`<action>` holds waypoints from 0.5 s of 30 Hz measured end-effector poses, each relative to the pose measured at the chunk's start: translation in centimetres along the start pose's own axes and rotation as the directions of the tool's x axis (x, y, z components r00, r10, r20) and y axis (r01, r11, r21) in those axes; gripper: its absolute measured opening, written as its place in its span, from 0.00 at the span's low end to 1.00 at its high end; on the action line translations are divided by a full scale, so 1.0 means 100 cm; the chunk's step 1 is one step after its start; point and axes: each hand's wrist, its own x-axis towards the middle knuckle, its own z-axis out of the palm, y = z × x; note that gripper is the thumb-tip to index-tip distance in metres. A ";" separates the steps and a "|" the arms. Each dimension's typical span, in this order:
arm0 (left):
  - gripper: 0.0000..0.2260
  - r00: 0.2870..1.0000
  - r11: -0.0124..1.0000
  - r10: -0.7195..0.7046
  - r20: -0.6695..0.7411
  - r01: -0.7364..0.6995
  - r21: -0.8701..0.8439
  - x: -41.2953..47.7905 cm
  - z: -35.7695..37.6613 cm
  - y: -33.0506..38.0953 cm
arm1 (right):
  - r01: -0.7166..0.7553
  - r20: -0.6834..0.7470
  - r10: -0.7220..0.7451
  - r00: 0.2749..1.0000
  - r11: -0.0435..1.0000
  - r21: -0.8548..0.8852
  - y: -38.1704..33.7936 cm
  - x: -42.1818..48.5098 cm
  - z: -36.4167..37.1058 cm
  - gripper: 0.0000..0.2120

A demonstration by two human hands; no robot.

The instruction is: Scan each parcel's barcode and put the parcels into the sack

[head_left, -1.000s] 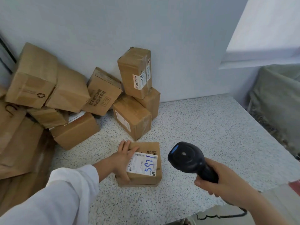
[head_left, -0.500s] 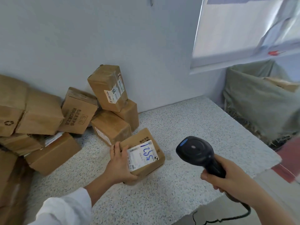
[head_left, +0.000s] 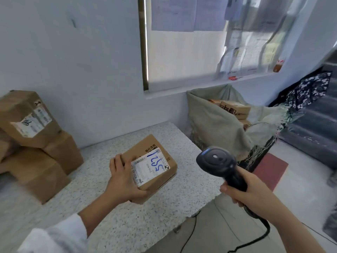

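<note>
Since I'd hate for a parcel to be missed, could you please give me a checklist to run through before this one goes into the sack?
1. Left hand grips the parcel: ok.
2. Label faces up: ok.
3. Barcode already scanned: cannot tell.
4. Right hand holds the scanner clear of the parcel: ok.
5. Sack mouth open: ok.
6. Room left beside the boxes inside the sack: cannot tell.
</note>
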 end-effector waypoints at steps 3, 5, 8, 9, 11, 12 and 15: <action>0.60 0.998 0.998 0.058 0.006 -0.057 -0.005 0.002 0.026 0.050 | -0.029 -0.031 0.030 0.999 0.999 0.015 0.033 -0.012 -0.042 0.08; 0.59 0.995 0.995 0.104 0.001 -0.104 -0.003 0.005 0.039 0.079 | -0.048 -0.084 0.051 0.995 0.998 0.033 0.052 -0.021 -0.068 0.08; 0.58 0.986 0.986 0.167 0.003 -0.167 -0.009 0.016 0.053 0.117 | -0.091 -0.152 0.105 0.983 0.992 0.092 0.076 -0.032 -0.099 0.08; 0.58 0.981 0.981 0.192 0.005 -0.192 -0.011 0.022 0.055 0.129 | -0.103 -0.173 0.122 0.977 0.988 0.115 0.084 -0.034 -0.108 0.08; 0.57 0.967 0.967 0.253 0.002 -0.253 -0.008 0.035 0.055 0.153 | -0.121 -0.213 0.152 0.965 0.981 0.152 0.098 -0.033 -0.124 0.08; 0.57 0.958 0.958 0.285 -0.004 -0.285 -0.005 0.042 0.053 0.166 | -0.124 -0.230 0.160 0.960 0.979 0.163 0.104 -0.030 -0.131 0.08; 0.57 0.930 0.930 0.365 -0.043 -0.367 -0.030 0.069 0.046 0.203 | -0.126 -0.270 0.175 0.947 0.974 0.190 0.118 -0.014 -0.149 0.11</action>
